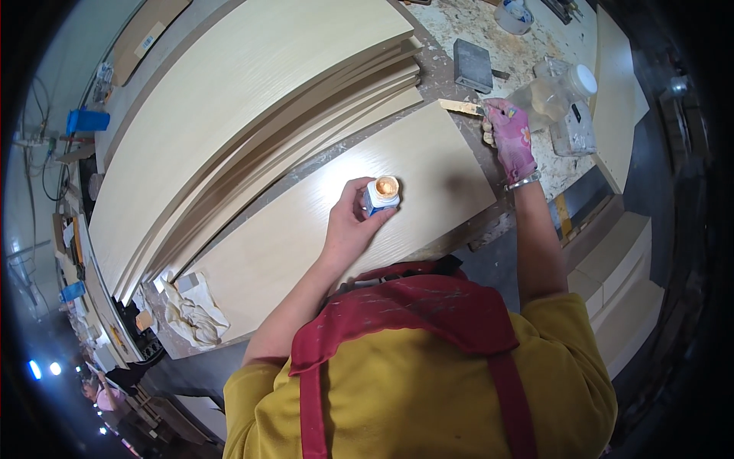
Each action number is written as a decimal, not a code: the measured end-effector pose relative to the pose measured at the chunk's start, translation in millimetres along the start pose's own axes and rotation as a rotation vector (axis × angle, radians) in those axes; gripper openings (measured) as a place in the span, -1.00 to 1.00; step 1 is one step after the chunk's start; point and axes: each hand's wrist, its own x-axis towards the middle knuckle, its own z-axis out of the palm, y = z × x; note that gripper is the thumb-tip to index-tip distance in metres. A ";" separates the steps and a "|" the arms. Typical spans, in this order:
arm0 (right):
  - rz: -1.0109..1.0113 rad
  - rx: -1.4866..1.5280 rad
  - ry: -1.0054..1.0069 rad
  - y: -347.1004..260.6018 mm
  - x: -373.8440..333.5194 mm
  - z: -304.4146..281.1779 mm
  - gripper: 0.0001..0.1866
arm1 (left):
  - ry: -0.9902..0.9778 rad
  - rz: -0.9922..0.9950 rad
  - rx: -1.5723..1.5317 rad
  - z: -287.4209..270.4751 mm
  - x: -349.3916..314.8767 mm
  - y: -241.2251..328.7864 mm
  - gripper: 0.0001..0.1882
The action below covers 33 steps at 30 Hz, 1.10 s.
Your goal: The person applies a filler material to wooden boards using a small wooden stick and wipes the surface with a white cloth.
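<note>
My left hand [353, 227] is closed around a small white and blue jar [376, 208], just over the pale wood panel [290, 252]. The jar has no lid on, and orange-tan paste shows inside its mouth. My right hand [510, 138], in a pink glove, grips a narrow scraper [461, 107] with a flat, tan-smeared blade. Its blade points left, over the panel's far right corner. Beside the right hand stands a clear plastic bottle [543, 99] with a white cap. The glove hides most of the scraper's handle.
A stack of curved pale boards [260, 84] lies beyond the panel. Behind my right hand are a grey block [472, 66] and a tape roll [514, 15]. A crumpled cloth [195, 314] lies at the near left. Boxes [612, 264] sit at right. Another person [107, 396] is far left.
</note>
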 end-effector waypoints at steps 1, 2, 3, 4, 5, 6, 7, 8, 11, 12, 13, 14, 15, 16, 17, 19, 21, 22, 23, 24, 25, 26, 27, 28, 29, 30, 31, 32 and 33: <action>-0.044 -0.074 0.011 1.1 1.8 -1.3 -0.83 | -0.001 -0.008 0.006 0.0 0.2 -0.2 -0.49; -0.089 -0.148 0.023 1.3 2.4 -1.7 -0.83 | -0.001 -0.008 0.007 0.0 0.3 -0.3 -0.49; -0.089 -0.148 0.024 0.6 0.6 -2.3 -0.83 | 0.001 -0.007 0.008 0.1 0.4 -0.3 -0.50; -0.062 -0.048 0.028 -4.6 -4.5 -0.6 -0.83 | 0.005 -0.007 0.009 0.2 0.5 -0.7 -0.50; -0.036 0.052 0.033 -7.3 -7.2 0.6 -0.83 | 0.006 -0.008 0.008 0.6 0.7 -0.8 -0.50; -0.036 0.051 0.032 -5.9 -6.7 1.3 -0.83 | 0.010 0.003 -0.015 1.2 1.0 -0.9 -0.50; -0.059 0.043 0.008 -3.5 -6.0 1.0 -0.83 | 0.013 0.014 -0.039 2.0 1.3 -0.7 -0.50; -0.081 0.034 -0.016 -2.4 -5.4 0.8 -0.82 | 0.012 0.014 -0.040 1.8 1.5 -0.5 -0.50; -0.092 -0.003 -0.021 -3.5 -5.5 3.3 -0.82 | 0.000 -0.002 0.003 0.0 1.8 -0.9 -0.49; -0.092 -0.003 -0.020 -1.7 -3.1 2.5 -0.82 | -0.004 0.003 -0.011 -0.1 2.0 -2.6 -0.48; -0.133 -0.098 -0.008 1.1 0.1 1.1 -0.82 | -0.009 0.007 -0.025 -0.1 2.0 -3.7 -0.48; -0.174 -0.193 0.004 2.9 1.7 -0.3 -0.81 | -0.010 0.007 -0.025 -0.1 2.1 -3.8 -0.48; -0.173 -0.193 0.006 3.6 1.8 -2.1 -0.81 | -0.009 0.016 -0.027 0.1 2.2 -3.8 -0.48; -0.166 -0.182 0.032 1.7 0.9 -2.3 -0.81 | -0.006 0.023 -0.030 0.2 2.1 -4.0 -0.48; -0.159 -0.171 0.058 -1.3 -0.7 -2.5 -0.80 | -0.006 0.022 -0.031 0.5 2.3 -3.4 -0.48; -0.138 -0.078 0.012 -12.4 -13.3 -0.4 -0.80 | 0.012 -0.002 -0.068 0.6 3.3 -0.1 -0.48; -0.114 0.016 -0.036 -25.5 -27.9 0.9 -0.79 | 0.006 0.014 -0.043 -1.2 6.5 4.1 -0.48; -0.147 0.011 -0.046 -31.9 -34.8 -0.1 -0.79 | -0.001 0.032 -0.020 -1.6 8.2 7.3 -0.48; -0.179 0.007 -0.058 -38.8 -42.2 -0.4 -0.79 | 0.003 0.029 -0.019 -2.0 10.1 12.7 -0.48; -0.176 0.009 -0.063 -46.0 -50.7 0.0 -0.79 | -0.003 0.029 0.023 -1.6 12.5 19.4 -0.48; -0.181 0.054 -0.080 -55.2 -61.7 0.2 -0.79 | -0.014 0.031 0.064 -0.8 14.4 25.4 -0.48; -0.185 0.103 -0.102 -65.8 -73.1 2.1 -0.78 | -0.010 0.029 0.067 -0.3 15.7 28.2 -0.48; -0.058 0.097 -0.138 -85.4 -88.1 4.4 -0.79 | -0.006 0.048 0.062 0.6 17.0 30.9 -0.47; -0.059 0.099 -0.137 -92.3 -96.0 3.8 -0.79 | -0.006 0.069 0.058 2.3 18.3 32.4 -0.47; -0.047 0.117 -0.160 -96.8 -102.1 3.0 -0.79 | -0.005 0.077 0.064 3.2 18.6 31.4 -0.47; -0.034 0.134 -0.182 -98.2 -106.1 2.2 -0.79 | -0.005 0.079 0.066 3.4 17.0 32.2 -0.47; -0.038 0.135 -0.180 -96.9 -108.4 0.4 -0.79 | -0.012 0.076 0.095 4.8 16.0 34.1 -0.47; -0.011 0.090 -0.223 -93.8 -110.1 -1.0 -0.77 | -0.018 0.073 0.125 6.2 14.8 36.3 -0.47; 0.016 0.044 -0.266 -89.9 -112.0 -2.1 -0.74 | -0.018 0.077 0.126 7.5 12.0 39.6 -0.47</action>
